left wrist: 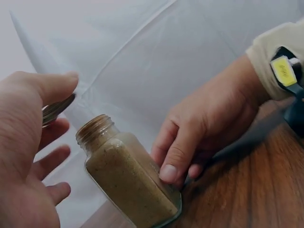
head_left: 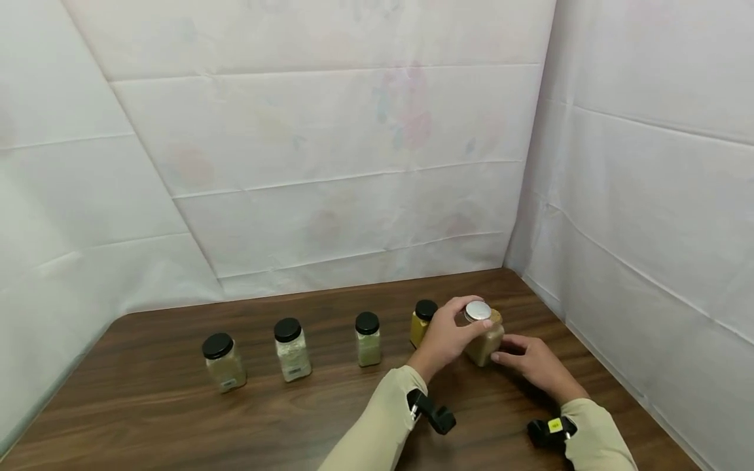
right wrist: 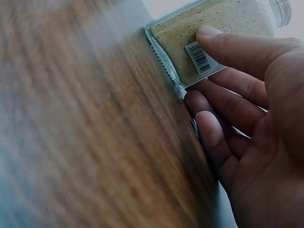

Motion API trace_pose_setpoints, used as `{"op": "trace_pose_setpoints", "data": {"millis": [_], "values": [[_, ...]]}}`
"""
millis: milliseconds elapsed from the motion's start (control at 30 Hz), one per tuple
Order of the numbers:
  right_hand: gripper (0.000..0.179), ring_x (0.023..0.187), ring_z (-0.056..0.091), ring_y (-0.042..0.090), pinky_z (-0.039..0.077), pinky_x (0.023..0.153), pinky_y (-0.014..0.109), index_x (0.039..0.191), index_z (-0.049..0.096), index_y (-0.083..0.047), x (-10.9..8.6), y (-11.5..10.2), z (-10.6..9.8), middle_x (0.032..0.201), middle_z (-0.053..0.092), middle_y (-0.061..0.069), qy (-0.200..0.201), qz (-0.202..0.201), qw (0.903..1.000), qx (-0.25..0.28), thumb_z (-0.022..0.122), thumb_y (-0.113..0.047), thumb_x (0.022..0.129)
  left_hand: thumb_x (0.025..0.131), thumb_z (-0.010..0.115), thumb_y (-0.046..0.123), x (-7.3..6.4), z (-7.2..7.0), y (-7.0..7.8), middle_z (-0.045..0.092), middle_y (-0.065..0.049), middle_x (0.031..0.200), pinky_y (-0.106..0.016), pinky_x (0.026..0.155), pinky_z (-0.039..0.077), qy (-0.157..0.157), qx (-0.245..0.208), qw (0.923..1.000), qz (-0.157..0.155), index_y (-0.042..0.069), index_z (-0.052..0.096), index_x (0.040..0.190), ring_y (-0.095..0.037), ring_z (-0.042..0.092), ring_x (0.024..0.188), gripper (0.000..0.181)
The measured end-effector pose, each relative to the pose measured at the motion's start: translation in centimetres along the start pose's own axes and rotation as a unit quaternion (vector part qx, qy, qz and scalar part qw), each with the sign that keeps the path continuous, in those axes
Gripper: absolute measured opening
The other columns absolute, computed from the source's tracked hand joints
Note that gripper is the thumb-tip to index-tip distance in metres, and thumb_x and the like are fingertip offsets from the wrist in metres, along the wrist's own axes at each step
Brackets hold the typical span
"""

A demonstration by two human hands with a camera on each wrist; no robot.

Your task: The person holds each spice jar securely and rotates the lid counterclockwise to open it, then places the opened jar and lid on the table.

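The silver lid is pinched between thumb and finger by the left hand, just above the uncapped jar, which is gripped low by the right hand near the table's far right corner.

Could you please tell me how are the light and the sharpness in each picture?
Head view: bright, fairly even light, with the silver lid shining; left wrist view: dimmer, the open jar fairly clear, a dark shadow under the right hand; right wrist view: the table smeared and hazy, the barcode sharper.
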State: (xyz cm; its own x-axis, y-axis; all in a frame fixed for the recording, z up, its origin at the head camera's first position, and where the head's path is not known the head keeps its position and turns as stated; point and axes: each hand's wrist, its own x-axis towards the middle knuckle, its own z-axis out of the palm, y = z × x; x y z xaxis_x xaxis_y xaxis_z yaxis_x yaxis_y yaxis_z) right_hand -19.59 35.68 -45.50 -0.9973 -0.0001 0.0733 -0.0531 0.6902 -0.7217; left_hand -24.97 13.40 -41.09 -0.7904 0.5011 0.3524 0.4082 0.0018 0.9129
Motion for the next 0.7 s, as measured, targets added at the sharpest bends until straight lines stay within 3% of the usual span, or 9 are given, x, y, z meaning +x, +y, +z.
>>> {"op": "trace_pose_setpoints", "data": {"millis": [167,300,433,700], "values": [[0.054,0.121,0.056,0.035,0.043,0.099,0.054,0.128,0.066,-0.005,-0.1,-0.2,0.1,0.127,0.065,0.014,0.004,-0.009,0.9999,-0.007,0.074,-0.043,0.091,0.09,0.075,0.038,-1.3,-0.6,0.4,0.059,0.015,0.117,-0.027,0.087,0.049,0.027,0.013,0.9994,0.018,0.028,0.064,0.13,-0.004,0.058,0.105,0.042],[0.054,0.119,0.057,0.034,0.044,0.097,0.054,0.128,0.066,-0.004,-0.2,-0.1,0.1,0.126,0.066,0.014,0.006,-0.017,0.9998,-0.011,0.073,-0.043,0.091,0.09,0.076,0.036,-2.2,-0.9,0.7,0.059,0.013,0.116,-0.025,0.086,0.05,0.006,0.008,0.9997,0.023,0.02,0.065,0.129,-0.004,0.06,0.102,0.043],[0.053,0.119,0.058,0.034,0.044,0.096,0.052,0.128,0.066,-0.005,-0.2,-0.1,0.1,0.126,0.066,0.013,0.006,-0.015,0.9998,-0.012,0.073,-0.043,0.091,0.09,0.077,0.035,-3.0,-1.2,0.9,0.06,0.013,0.114,-0.024,0.082,0.052,-0.016,0.01,0.9998,0.007,0.017,0.064,0.128,-0.004,0.06,0.098,0.044],[0.051,0.118,0.058,0.033,0.044,0.097,0.051,0.127,0.067,-0.005,-0.2,-0.4,0.1,0.125,0.066,0.013,0.005,-0.006,1.0,0.001,0.075,-0.04,0.091,0.086,0.081,0.035,-4.1,-1.9,0.9,0.06,0.014,0.106,-0.024,0.077,0.052,-0.052,0.031,0.9979,-0.021,0.024,0.062,0.115,-0.004,0.061,0.094,0.036]]}}
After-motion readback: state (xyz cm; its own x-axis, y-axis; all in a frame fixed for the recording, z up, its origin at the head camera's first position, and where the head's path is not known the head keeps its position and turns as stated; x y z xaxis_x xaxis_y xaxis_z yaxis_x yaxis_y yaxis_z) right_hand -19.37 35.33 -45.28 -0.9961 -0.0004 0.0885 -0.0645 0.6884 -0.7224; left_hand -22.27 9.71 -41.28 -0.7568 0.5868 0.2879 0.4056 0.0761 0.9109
